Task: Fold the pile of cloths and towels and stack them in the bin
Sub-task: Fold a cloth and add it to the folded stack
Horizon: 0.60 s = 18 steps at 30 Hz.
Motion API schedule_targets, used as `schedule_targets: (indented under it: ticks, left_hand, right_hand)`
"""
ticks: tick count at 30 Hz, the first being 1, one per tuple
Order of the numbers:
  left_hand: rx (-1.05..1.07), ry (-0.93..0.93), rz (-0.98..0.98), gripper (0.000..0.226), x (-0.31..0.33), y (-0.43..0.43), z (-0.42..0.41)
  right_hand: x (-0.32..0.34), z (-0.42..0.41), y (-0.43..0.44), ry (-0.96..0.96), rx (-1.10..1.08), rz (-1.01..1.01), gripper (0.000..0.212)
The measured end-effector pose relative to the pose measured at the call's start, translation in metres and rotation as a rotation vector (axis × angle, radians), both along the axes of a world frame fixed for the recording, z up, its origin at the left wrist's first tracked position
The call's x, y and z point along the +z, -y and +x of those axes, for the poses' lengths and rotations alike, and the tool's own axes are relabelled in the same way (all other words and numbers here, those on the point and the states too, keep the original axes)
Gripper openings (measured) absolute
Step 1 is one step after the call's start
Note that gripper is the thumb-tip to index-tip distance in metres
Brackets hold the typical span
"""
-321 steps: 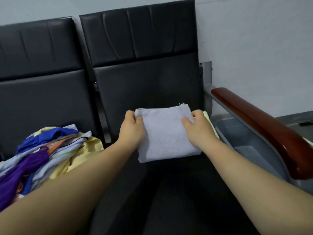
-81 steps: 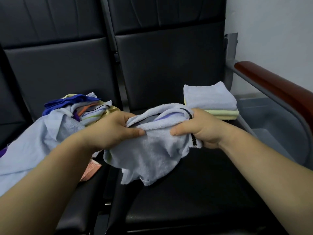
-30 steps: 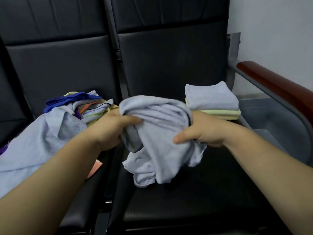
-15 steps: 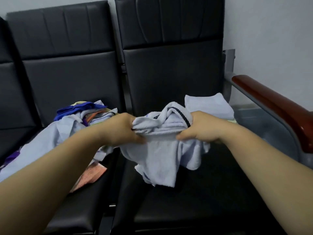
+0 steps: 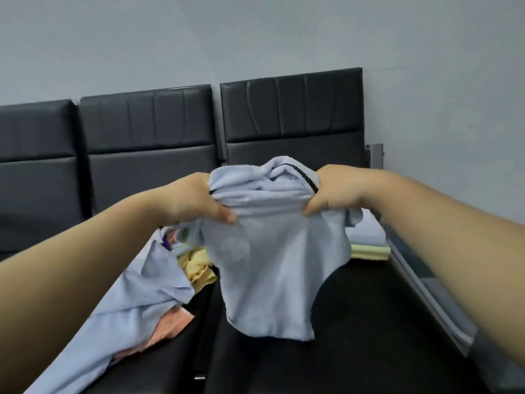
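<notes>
Above black seats, left hand and right hand clench a bunched towel between them.

The pale blue towel hides most of the folded stack behind it — only its right end shows. Left of the towel, the cloth pile runs off the bottom edge, partly behind a forearm.
</notes>
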<state>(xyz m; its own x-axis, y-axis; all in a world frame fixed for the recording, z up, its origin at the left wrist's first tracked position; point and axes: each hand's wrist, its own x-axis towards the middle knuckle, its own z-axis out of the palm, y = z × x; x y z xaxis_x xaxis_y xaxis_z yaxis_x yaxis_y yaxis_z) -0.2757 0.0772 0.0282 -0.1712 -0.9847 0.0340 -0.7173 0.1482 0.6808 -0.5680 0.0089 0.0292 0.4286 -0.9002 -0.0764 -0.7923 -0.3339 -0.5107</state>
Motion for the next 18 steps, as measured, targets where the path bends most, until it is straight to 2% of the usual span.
schedule_targets:
  ticks: [2,3,6,8,10,12,14,16,18]
  left_hand:
    - [0.114,0.357,-0.063,0.027,0.003,0.002,-0.001]
    - [0.159,0.442,-0.102,0.026,0.004,0.004,-0.002]
    - [0.216,0.441,-0.196,0.023,0.007,0.011,-0.002]
    - [0.228,0.452,-0.219,0.023,0.008,0.017,0.004]
    - [0.226,0.508,-0.224,0.023,0.007,0.024,0.010]
    - [0.226,0.573,-0.226,0.021,0.004,0.031,0.017]
    - [0.237,0.657,-0.237,0.020,0.001,0.040,0.024]
    - [0.265,0.711,-0.261,0.018,-0.005,0.049,0.029]
    - [0.311,0.716,-0.299,0.014,-0.011,0.058,0.033]
  right_hand:
    - [0.001,0.000,0.003,0.005,-0.027,-0.036,0.024]
    - [-0.001,0.000,0.005,0.046,-0.033,-0.034,0.022]
    - [-0.012,0.005,0.009,0.372,-0.007,0.155,0.010]
    - [-0.021,0.010,0.011,0.597,-0.013,0.281,0.013]
    - [-0.027,0.014,0.016,0.660,-0.008,0.307,0.020]
    - [-0.027,0.018,0.020,0.591,0.041,0.325,0.024]
    - [-0.026,0.023,0.025,0.396,0.085,0.261,0.025]
    - [-0.028,0.031,0.035,0.121,0.073,0.065,0.021]
    - [-0.031,0.042,0.048,-0.050,0.015,-0.175,0.016]
